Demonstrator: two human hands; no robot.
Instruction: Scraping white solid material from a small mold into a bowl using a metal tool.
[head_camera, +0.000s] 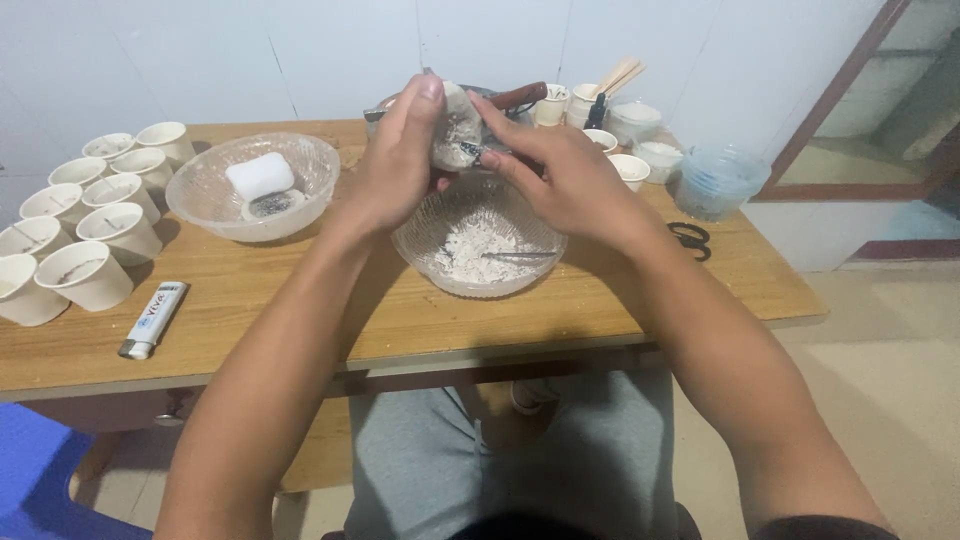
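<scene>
My left hand (395, 160) grips a pale waxy block (457, 125) above a clear glass bowl (478, 245) that holds white shavings and a metal utensil. My right hand (560, 175) presses a small dark-handled blade (478, 152) against the block's lower edge. Both hands hover just over the bowl at the middle of the wooden table (300, 300).
A second glass bowl (252, 185) with a white block stands to the left. Several paper cups (85, 225) fill the far left. A white lighter (152, 320) lies near the front edge. Small cups, sticks, a clear tub (718, 180) and black scissors (690, 238) sit at the right.
</scene>
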